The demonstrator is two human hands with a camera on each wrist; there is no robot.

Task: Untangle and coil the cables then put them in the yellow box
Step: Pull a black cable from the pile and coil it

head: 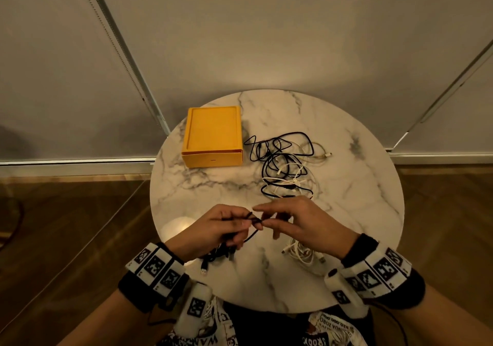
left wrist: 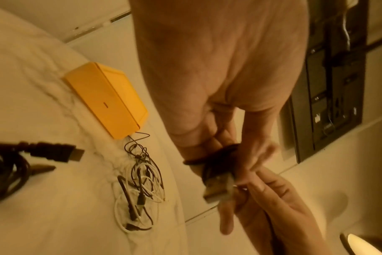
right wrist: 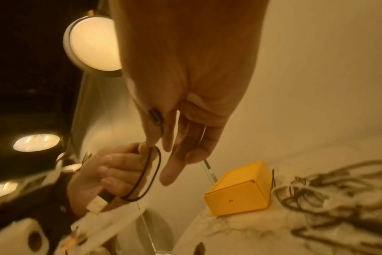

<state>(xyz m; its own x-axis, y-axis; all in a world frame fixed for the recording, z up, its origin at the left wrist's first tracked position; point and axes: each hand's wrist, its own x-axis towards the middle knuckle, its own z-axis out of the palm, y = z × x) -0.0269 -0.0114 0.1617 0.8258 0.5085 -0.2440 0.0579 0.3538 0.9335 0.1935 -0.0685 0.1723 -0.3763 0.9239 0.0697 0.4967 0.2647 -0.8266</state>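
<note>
A thin black cable (head: pixel 253 221) is held over the table's near side, looped in small turns. My left hand (head: pixel 234 224) grips those loops, and a USB plug (left wrist: pixel 218 189) sticks out below the fingers. My right hand (head: pixel 269 216) pinches the cable's other end, a small connector (right wrist: pixel 156 118), between thumb and forefinger right beside the left hand. The yellow box (head: pixel 212 136) stands at the back left of the table with its lid on. To its right lies a tangle of black and white cables (head: pixel 285 164).
The round marble table (head: pixel 360 212) holds a coiled white cable (head: pixel 301 253) under my right hand and a bundled black cable (head: pixel 216 256) with a thick plug (left wrist: pixel 55 153) under my left. Wooden floor and pale blinds surround the table.
</note>
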